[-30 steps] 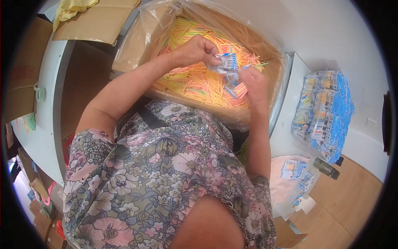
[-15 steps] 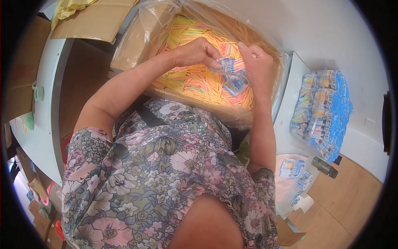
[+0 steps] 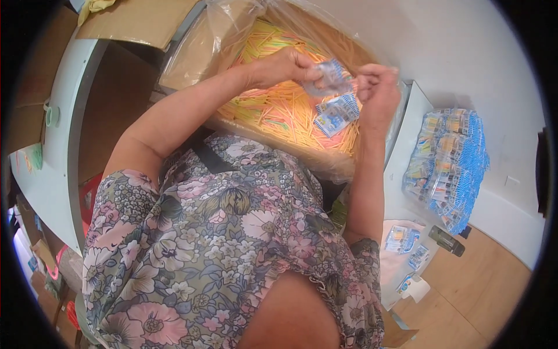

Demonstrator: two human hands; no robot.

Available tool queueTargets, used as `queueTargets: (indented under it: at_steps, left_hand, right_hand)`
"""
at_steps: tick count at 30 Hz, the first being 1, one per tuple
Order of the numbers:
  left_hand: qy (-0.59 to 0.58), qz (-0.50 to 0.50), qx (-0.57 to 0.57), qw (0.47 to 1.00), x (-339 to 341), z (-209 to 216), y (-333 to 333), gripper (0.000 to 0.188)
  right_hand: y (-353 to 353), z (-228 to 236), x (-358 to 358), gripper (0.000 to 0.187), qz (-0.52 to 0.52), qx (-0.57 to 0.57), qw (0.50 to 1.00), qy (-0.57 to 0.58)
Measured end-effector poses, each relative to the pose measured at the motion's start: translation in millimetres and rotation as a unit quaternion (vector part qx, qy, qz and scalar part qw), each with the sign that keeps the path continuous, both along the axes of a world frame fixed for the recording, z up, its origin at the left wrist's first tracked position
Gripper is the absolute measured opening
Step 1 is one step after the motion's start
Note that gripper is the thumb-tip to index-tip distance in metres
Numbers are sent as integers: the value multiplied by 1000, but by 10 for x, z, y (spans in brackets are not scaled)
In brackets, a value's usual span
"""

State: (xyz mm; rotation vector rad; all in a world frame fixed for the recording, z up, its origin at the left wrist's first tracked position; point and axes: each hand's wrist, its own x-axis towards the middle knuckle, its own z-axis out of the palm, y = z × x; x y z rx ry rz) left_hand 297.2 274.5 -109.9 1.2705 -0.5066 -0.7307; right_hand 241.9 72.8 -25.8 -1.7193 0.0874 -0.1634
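Observation:
My left hand (image 3: 285, 68) pinches the left side of a small clear plastic bag (image 3: 331, 75) with blue print, held above a large box. My right hand (image 3: 379, 96) is just right of that bag, its fingers curled in; what they hold, if anything, I cannot make out. Below the bag, more clear packets (image 3: 337, 116) with blue-striped edges rest on the heap. The cardboard box (image 3: 256, 132), lined with clear plastic, is filled with thin pastel sticks (image 3: 279, 110) in yellow, orange, pink and green.
A tall stack of filled blue-edged packets (image 3: 447, 166) stands on the white surface to the right. Nearer are loose packets (image 3: 402, 239) on a pale pink sheet and a dark olive object (image 3: 446, 241). A cardboard flap (image 3: 136, 20) and a white panel (image 3: 61, 110) are on the left.
The bag in my left hand has been raised and turned. My right hand has drawn away to the right, its fingers now curled; the pink sticks seen at it before no longer show clearly.

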Motion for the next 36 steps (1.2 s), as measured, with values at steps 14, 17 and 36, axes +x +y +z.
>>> queueTargets:
  at_steps: [14, 17, 36]
  left_hand:
    - [-6, 165, -120, 979, 209, -37, 8, 27]
    - [-4, 158, -121, 980, 208, -35, 12, 27]
    - [-24, 144, -58, 988, 155, 20, 31, 19]
  right_hand:
    - [313, -1016, 209, 7, 287, -641, 707, -90]
    - [330, -984, 241, 6, 303, -654, 682, -127]
    - [48, -21, 37, 12, -117, 80, 989, -46]
